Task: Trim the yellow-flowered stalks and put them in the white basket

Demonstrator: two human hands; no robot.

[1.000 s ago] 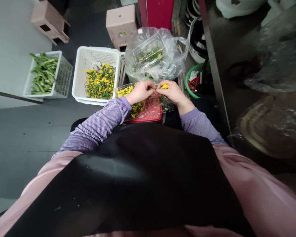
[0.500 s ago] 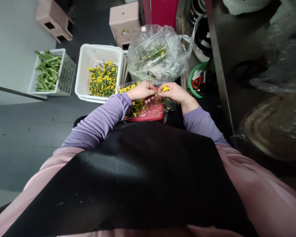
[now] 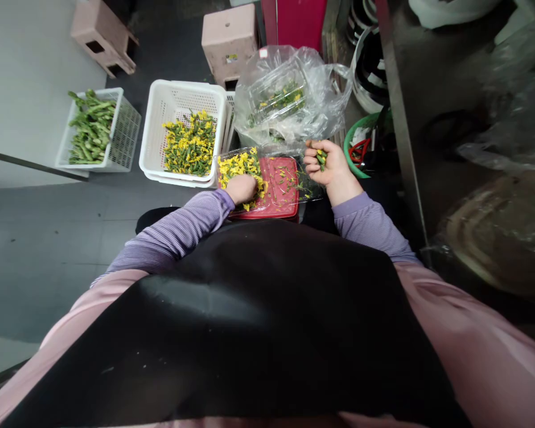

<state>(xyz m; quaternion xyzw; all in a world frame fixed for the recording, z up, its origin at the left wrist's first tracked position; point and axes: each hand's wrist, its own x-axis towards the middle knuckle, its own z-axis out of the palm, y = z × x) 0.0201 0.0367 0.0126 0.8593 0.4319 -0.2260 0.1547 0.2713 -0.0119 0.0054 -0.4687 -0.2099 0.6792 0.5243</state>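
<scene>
Yellow flowers (image 3: 237, 163) are heaped in the left part of our clear tray (image 3: 274, 199), which lies across a red box (image 3: 289, 213), with little green scraps scattered over the right part. Our left hand (image 3: 242, 188) is down on that heap, but its fingertips are hidden, so we honestly can't tell how far open they are or if they've got anything. Our right hand (image 3: 327, 163) is palm-up just right of the tray, fingers loosely curled around a few green-and-yellow sprigs (image 3: 321, 159). Off to the left we've got a white basket (image 3: 154, 128) with more of the same flowers, and beyond the tray there's a clear plastic bag (image 3: 332, 98).
</scene>
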